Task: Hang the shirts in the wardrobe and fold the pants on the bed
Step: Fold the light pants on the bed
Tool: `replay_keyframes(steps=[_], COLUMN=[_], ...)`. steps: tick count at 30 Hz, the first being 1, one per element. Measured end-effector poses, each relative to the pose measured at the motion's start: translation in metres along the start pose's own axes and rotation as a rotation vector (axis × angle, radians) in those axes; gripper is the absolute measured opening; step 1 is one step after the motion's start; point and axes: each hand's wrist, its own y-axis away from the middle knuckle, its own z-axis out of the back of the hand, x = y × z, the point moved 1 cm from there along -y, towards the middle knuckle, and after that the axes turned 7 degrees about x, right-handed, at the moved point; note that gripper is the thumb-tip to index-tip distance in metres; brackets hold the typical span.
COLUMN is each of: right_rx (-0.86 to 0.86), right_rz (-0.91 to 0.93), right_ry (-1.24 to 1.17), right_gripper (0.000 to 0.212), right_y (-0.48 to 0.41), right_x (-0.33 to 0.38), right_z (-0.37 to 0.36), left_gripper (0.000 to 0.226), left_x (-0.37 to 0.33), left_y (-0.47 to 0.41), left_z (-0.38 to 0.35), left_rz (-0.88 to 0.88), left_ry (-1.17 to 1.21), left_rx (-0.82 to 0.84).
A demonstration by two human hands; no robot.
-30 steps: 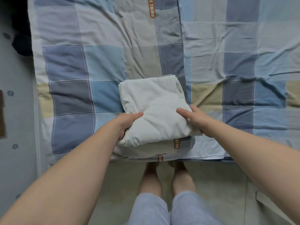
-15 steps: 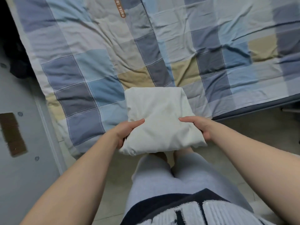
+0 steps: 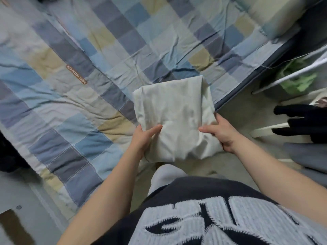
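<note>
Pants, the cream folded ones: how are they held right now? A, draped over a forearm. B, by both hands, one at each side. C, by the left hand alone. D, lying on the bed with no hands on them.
B: the left hand grips the near left side of the pants and the right hand grips the near right side, thumbs on top.

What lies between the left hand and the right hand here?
In the head view, the folded pale garment: the left hand and right hand grip its near end from either side, thumbs on top.
</note>
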Motion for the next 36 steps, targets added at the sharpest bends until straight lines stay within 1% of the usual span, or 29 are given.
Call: replay_keyframes(steps=[1,2,5,6,9,11,15,19,22,24,28,29,33,36], right_rx=[-0.039,-0.077,-0.186,-0.217,-0.283,-0.303,-0.352,-0.47,-0.551,-0.599,-0.737,-0.777,-0.95,-1.094], right_rz=[0.04,0.082,0.207,0.244,0.334,0.399,0.51,0.598,0.645,0.67,0.69,0.693,0.704,0.701], right_ry=[-0.029,-0.055,-0.14,-0.173,-0.242,-0.266,-0.26,-0.28,-0.33,-0.366,-0.4,-0.411,-0.483,-0.586], right_gripper=[0.057,0.054,0.05,0.048,0.049,0.051,0.058,0.06,0.056,0.058,0.063,0.062,0.058,0.06], right_y=[0.013,0.027,0.068,0.082,0.124,0.152,0.213,0.278,0.326,0.354,0.4,0.41,0.444,0.469], right_x=[0.005,0.008,0.015,0.014,0.005,-0.004,-0.021,-0.04,-0.057,-0.067,-0.083,-0.088,-0.11,-0.132], right_z=[0.013,0.026,0.074,0.092,0.149,0.192,0.282,0.373,0.428,0.46,0.519,0.532,0.585,0.622], left_gripper=[0.079,0.076,0.048,0.044,0.05,0.05,0.053,0.036,0.044,0.045,0.037,0.039,0.061,0.052], left_x=[-0.014,-0.028,-0.064,-0.074,-0.094,-0.1,-0.102,-0.099,-0.099,-0.103,-0.11,-0.11,-0.103,-0.091], left_y=[0.002,0.005,0.015,0.02,0.044,0.062,0.101,0.133,0.159,0.172,0.192,0.197,0.208,0.219], left_z=[-0.016,-0.033,-0.092,-0.114,-0.184,-0.235,-0.344,-0.461,-0.539,-0.587,-0.683,-0.707,-0.806,-0.885], left_rz=[-0.034,-0.072,-0.198,-0.232,-0.294,-0.344,-0.415,-0.496,-0.542,-0.553,-0.606,-0.616,-0.599,-0.59], left_ry=[-0.03,-0.07,-0.165,-0.195,-0.286,-0.297,-0.346,-0.409,-0.479,-0.519,-0.567,-0.58,-0.686,-0.749], left_rx=[0.019,0.042,0.117,0.137,0.183,0.229,0.301,0.392,0.473,0.545,0.692,0.731,0.898,1.087])
